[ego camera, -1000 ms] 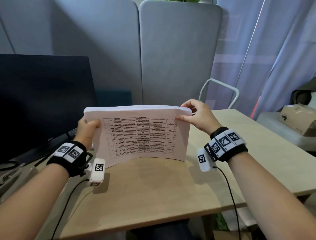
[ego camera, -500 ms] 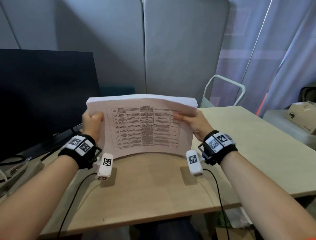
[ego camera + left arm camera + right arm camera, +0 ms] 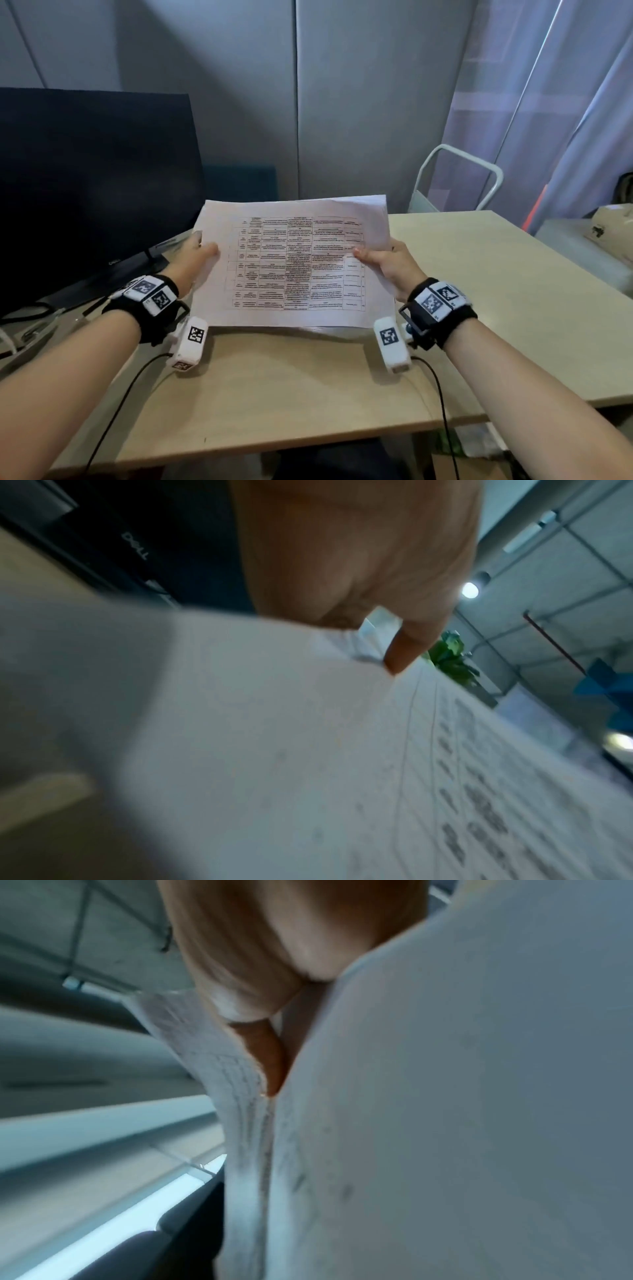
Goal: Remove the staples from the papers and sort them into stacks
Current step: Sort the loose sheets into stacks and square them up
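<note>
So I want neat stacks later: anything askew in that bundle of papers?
Yes. The papers, held by left hand and right hand, are fanned unevenly: back sheets poke past the far right corner.

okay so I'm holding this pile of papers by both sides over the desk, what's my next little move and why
Probably lower the papers flat onto the desk. Both the left hand and right hand are holding its edges, so neither is free to hunt for a staple.
</note>
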`<state>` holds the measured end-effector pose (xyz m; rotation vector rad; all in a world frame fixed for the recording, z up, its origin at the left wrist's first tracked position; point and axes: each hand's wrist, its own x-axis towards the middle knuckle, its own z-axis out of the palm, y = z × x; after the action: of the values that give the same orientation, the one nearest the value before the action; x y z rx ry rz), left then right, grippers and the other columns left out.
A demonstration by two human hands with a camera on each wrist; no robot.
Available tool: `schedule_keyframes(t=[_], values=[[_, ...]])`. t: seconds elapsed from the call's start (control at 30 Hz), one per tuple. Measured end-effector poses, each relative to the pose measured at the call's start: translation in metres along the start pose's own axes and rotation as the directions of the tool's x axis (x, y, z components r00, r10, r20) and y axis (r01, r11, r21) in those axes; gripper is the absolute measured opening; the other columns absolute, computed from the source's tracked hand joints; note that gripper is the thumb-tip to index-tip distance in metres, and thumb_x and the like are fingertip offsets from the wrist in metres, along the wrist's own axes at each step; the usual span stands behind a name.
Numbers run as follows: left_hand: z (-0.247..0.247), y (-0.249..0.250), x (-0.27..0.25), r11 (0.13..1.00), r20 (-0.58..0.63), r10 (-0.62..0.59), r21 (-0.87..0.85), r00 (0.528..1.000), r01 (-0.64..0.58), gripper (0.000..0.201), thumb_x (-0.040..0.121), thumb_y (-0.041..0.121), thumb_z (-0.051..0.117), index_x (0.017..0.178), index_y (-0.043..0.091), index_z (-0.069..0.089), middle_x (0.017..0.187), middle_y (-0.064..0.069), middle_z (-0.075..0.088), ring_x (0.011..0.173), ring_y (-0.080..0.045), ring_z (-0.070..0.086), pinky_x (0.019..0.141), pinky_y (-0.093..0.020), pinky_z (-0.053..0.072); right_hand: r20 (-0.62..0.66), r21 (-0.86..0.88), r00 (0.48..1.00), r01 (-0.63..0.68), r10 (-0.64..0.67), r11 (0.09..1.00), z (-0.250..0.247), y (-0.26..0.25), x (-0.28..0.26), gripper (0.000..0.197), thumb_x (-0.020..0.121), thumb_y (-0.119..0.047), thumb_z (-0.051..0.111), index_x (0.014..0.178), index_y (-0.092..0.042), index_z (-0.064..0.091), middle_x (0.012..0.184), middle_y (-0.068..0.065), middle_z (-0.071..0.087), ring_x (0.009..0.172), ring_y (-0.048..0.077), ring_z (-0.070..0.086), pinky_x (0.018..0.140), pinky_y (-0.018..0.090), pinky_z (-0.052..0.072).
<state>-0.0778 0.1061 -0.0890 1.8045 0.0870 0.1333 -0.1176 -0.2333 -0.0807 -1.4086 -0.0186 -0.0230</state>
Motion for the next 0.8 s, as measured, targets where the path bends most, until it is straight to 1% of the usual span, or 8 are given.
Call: schedule_keyframes(t=[0.17, 0.27, 0.33, 0.43, 0.5, 0.57, 0.7, 0.8], values=[[-0.010, 0.006, 0.007, 0.873, 0.200, -0.282, -0.353, 0.939, 0.337, 0.061, 0.095, 0.065, 0.031, 0.116, 0.012, 0.054, 0.092, -0.008, 0.064, 0.079, -0.022, 0.062, 0.061, -0.031, 0.050, -0.128, 0.178, 0.974, -0.162, 0.186, 0.971, -0.022, -0.003, 0.000, 0.037, 0.085, -0.003, 0.066, 0.121, 0.002, 0.063, 0.117, 0.022, 0.068, 0.104, 0.039, 0.067, 0.093, 0.054, 0.052], [0.011, 0.005, 0.007, 0.825, 0.217, -0.331, -0.407, 0.918, 0.393, 0.067, 0.099, 0.059, 0.022, 0.112, 0.001, 0.053, 0.096, -0.021, 0.068, 0.089, -0.029, 0.065, 0.067, -0.033, 0.058, -0.223, 0.327, 0.941, -0.175, 0.256, 0.929, -0.036, -0.010, 0.000, 0.034, 0.090, -0.017, 0.064, 0.122, -0.006, 0.063, 0.116, 0.015, 0.069, 0.095, 0.032, 0.071, 0.081, 0.045, 0.058], [0.044, 0.009, 0.006, 0.886, 0.214, -0.334, -0.261, 0.918, 0.384, 0.048, 0.102, 0.043, 0.036, 0.112, -0.001, 0.052, 0.098, -0.020, 0.064, 0.086, -0.028, 0.063, 0.076, -0.035, 0.055, -0.294, 0.417, 0.919, -0.123, 0.262, 0.901, -0.042, -0.014, 0.003, 0.031, 0.095, -0.022, 0.058, 0.123, -0.008, 0.061, 0.116, 0.012, 0.068, 0.083, 0.027, 0.072, 0.060, 0.036, 0.058], [0.090, 0.015, 0.014, 0.964, 0.147, -0.248, 0.140, 0.958, 0.228, 0.039, 0.095, 0.029, 0.057, 0.116, -0.003, 0.057, 0.101, -0.016, 0.061, 0.084, -0.026, 0.059, 0.088, -0.041, 0.052, -0.388, 0.436, 0.884, -0.073, 0.260, 0.897, -0.051, -0.016, 0.008, 0.033, 0.102, -0.027, 0.048, 0.123, -0.005, 0.059, 0.102, 0.011, 0.071, 0.077, 0.024, 0.069, 0.058, 0.030, 0.053], [0.114, 0.019, 0.019, 0.908, 0.107, -0.153, 0.407, 0.982, 0.097, 0.043, 0.094, 0.031, 0.058, 0.123, -0.001, 0.056, 0.115, -0.018, 0.061, 0.097, -0.028, 0.057, 0.090, -0.037, 0.045, -0.430, 0.411, 0.850, -0.115, 0.304, 0.904, -0.058, -0.018, 0.006, 0.032, 0.106, -0.027, 0.038, 0.095, -0.004, 0.058, 0.064, 0.009, 0.067, 0.054, 0.019, 0.064, 0.040, 0.016, 0.044], [0.135, 0.023, 0.026, 0.852, 0.116, -0.148, 0.520, 0.982, 0.067, 0.050, 0.095, 0.028, 0.056, 0.136, 0.002, 0.045, 0.134, -0.017, 0.052, 0.117, -0.031, 0.053, 0.094, -0.034, 0.041, -0.524, 0.322, 0.791, -0.161, 0.317, 0.933, -0.070, -0.016, 0.008, 0.036, 0.107, -0.021, 0.031, 0.074, -0.011, 0.040, 0.062, 0.007, 0.049, 0.053, 0.015, 0.050, 0.028, 0.011, 0.031], [0.161, 0.025, 0.048, 0.707, 0.156, -0.199, 0.707, 0.967, 0.032, 0.044, 0.095, 0.027, 0.054, 0.131, 0.002, 0.049, 0.129, -0.015, 0.056, 0.117, -0.031, 0.054, 0.084, -0.031, 0.041, -0.561, 0.241, 0.740, -0.283, 0.371, 0.928, -0.091, 0.008, 0.023, 0.020, 0.108, -0.015, 0.026, 0.104, -0.008, 0.045, 0.111, 0.007, 0.037, 0.093, 0.015, 0.045, 0.044, 0.006, 0.040], [0.172, 0.013, 0.074, 0.521, 0.192, -0.309, 0.854, 0.931, -0.003, 0.029, 0.079, 0.021, 0.067, 0.104, 0.007, 0.065, 0.103, -0.011, 0.067, 0.097, -0.029, 0.064, 0.082, -0.032, 0.052, -0.585, 0.036, 0.721, -0.434, 0.371, 0.900, -0.096, 0.017, 0.024, 0.032, 0.108, -0.030, 0.026, 0.117, -0.007, 0.047, 0.119, 0.007, 0.048, 0.111, 0.021, 0.049, 0.085, 0.022, 0.040]])
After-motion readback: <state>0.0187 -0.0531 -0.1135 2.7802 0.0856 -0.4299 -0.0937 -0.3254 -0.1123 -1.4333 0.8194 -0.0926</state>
